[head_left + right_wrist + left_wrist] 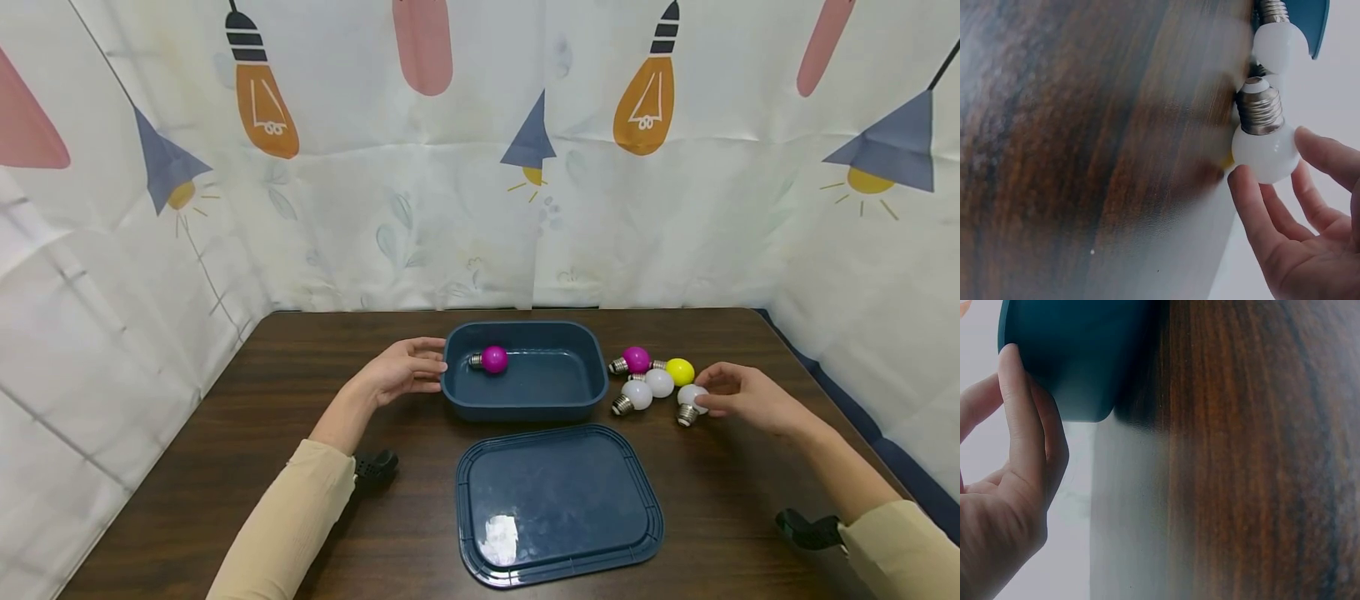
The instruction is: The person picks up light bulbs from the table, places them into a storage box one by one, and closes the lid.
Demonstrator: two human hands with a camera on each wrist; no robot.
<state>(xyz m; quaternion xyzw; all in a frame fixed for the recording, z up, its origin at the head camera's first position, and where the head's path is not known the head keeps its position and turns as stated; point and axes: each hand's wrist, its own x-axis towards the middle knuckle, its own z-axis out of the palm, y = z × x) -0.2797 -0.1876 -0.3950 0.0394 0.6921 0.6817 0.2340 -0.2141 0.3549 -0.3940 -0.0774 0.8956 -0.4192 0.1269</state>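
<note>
My left hand (405,367) touches the left end of a dark blue plastic bin (525,412), its fingers reaching the rim and outer wall. In the left wrist view, fingertips rest right at the edge of the bin (1069,394). One magenta light bulb (494,359) lies inside the bin, toward its left. Right of the bin, my right hand (742,396) holds a white light bulb (691,397) between thumb and fingers. The right wrist view has this white bulb (1265,153) with its metal screw base pointing away from the palm.
Beside the bin's right end lie a magenta bulb (637,359), a yellow bulb (680,372) and white bulbs (639,393), close together. A dark blue lid (558,508) lies flat in front of the bin. Behind the brown wooden table (420,533) hangs a patterned curtain (465,208).
</note>
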